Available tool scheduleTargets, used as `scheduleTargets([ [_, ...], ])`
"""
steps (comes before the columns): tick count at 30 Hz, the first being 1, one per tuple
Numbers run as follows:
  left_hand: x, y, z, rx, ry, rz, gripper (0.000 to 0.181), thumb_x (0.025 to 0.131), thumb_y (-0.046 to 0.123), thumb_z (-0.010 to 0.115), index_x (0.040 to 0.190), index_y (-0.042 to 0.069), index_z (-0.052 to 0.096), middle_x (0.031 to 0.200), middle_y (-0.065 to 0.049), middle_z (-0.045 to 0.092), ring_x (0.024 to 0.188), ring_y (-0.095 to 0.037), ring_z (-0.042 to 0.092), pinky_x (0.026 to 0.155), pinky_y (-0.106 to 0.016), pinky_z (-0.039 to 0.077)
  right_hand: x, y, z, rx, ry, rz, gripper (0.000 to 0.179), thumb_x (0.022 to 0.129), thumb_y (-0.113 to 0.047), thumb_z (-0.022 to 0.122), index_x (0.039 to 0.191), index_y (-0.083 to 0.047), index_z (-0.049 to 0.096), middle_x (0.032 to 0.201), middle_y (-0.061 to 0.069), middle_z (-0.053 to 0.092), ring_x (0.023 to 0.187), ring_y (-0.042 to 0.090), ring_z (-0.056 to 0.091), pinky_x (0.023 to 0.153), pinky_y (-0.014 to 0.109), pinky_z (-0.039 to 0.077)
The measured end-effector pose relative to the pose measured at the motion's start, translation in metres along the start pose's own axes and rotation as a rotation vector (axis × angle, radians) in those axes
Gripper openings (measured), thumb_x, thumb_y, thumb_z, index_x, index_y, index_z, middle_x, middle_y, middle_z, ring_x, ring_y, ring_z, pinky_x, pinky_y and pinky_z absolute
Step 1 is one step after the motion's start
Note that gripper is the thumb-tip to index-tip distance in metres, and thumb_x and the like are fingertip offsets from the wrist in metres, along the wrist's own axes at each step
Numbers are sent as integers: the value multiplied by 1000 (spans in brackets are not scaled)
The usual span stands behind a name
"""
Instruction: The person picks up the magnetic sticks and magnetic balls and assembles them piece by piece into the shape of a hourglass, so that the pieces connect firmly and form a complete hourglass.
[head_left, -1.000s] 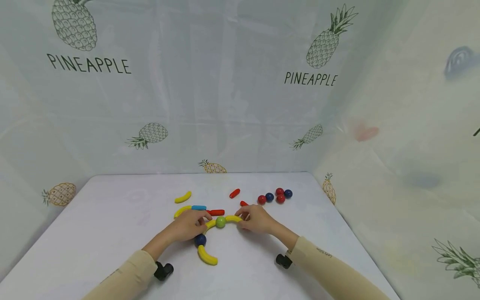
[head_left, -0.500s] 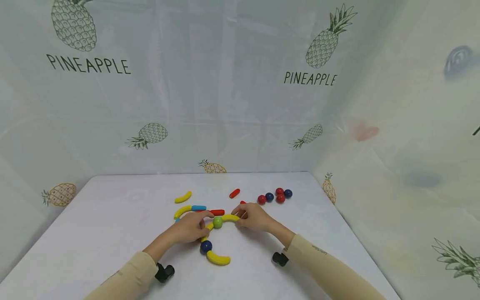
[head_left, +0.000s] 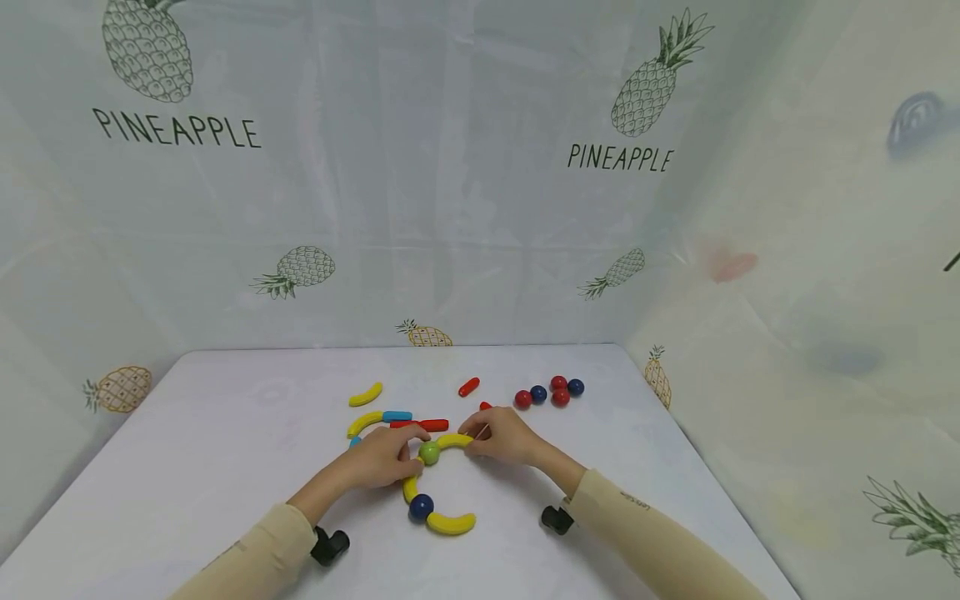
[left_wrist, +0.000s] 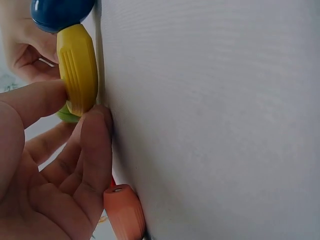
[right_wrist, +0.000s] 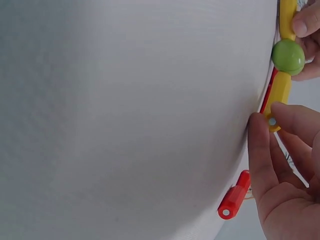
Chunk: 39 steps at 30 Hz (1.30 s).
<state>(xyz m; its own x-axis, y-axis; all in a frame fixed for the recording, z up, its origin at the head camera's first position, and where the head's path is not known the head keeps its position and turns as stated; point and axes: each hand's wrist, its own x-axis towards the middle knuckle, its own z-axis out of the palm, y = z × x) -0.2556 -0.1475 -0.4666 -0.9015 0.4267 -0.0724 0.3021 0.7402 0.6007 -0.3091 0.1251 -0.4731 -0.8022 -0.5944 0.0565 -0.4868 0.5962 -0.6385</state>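
A C-shaped chain of magnetic building pieces lies in front of me. My left hand (head_left: 378, 457) pinches a yellow curved rod (left_wrist: 79, 67) between thumb and fingers; this rod runs from a dark blue ball (head_left: 421, 507) to a green ball (head_left: 429, 452). My right hand (head_left: 504, 435) pinches the free end of another yellow curved rod (right_wrist: 278, 92), whose other end meets the green ball. A pale magnet dot shows at that free end in the right wrist view. From the blue ball a third yellow curved rod (head_left: 452, 523) reaches right, touched by neither hand.
Behind the left hand lie a yellow curved rod (head_left: 364, 423), a blue stick (head_left: 397, 416) and red sticks (head_left: 435, 425). Farther back are another yellow rod (head_left: 366, 395) and a red stick (head_left: 468, 387). Several red and dark blue balls (head_left: 560, 397) sit at the back right.
The chain has bent into a tighter C: the blue ball and lower yellow rod swung right and nearer, while the green ball moved left and slightly nearer. My right hand shifted a little left.
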Motion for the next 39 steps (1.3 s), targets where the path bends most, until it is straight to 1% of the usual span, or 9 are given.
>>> scheduleTargets([
  [6,3,1,-1,-19,9,44,41,97,21,78,136,13,67,91,5,65,75,-14,60,63,-28,53,1,-4,2,18,-13,-15,25,95,-11,81,119,-13,79,107,-2,77,86,8,67,78,19,58],
  [11,4,2,-3,-50,14,45,43,95,22,80,136,14,68,109,0,71,82,-14,60,66,-28,55,1,-8,3,25,-11,-14,25,95,-11,81,120,-13,79,107,-2,77,86,8,67,78,19,58],
  [14,4,2,-3,-49,12,62,45,96,22,80,139,16,68,117,0,72,86,-13,61,70,-27,56,1,-9,4,23,-10,-20,26,95,-11,81,121,-11,79,109,-1,78,87,8,67,79,19,58],
  [18,6,-1,-2,-48,-1,92,44,98,20,77,141,16,68,116,2,72,90,-13,62,72,-26,56,3,-10,5,22,-12,-19,26,95,-11,81,121,-11,79,109,0,78,85,7,67,78,18,58],
  [20,6,-2,-1,-59,-4,97,44,98,19,77,140,15,68,115,1,72,88,-14,61,69,-26,57,3,-10,5,25,-12,-12,25,95,-11,81,120,-11,79,107,-1,78,83,6,66,76,18,58],
  [23,6,-2,0,-72,-6,88,43,97,19,77,139,14,69,115,-1,71,84,-15,61,65,-27,56,4,-9,6,29,-10,-10,24,95,-12,81,120,-11,79,106,-1,78,83,7,66,75,18,57],
  [28,6,0,1,-89,-15,58,43,96,20,78,137,14,68,114,-3,71,81,-15,62,64,-28,57,4,-8,8,26,-5,-12,24,95,-12,81,118,-12,80,105,-1,78,84,7,66,75,18,57],
  [33,7,0,2,-87,-3,52,40,98,24,77,135,15,68,113,-1,72,85,-15,62,68,-29,57,4,-10,9,34,-7,-11,24,94,-11,82,119,-13,80,106,-2,78,85,8,67,77,18,57],
  [39,11,-2,4,-71,26,53,34,100,28,75,132,18,70,105,3,72,86,-12,62,72,-29,56,4,-11,10,48,-8,-27,24,95,-10,81,119,-13,80,106,-3,78,83,7,66,77,19,58],
])
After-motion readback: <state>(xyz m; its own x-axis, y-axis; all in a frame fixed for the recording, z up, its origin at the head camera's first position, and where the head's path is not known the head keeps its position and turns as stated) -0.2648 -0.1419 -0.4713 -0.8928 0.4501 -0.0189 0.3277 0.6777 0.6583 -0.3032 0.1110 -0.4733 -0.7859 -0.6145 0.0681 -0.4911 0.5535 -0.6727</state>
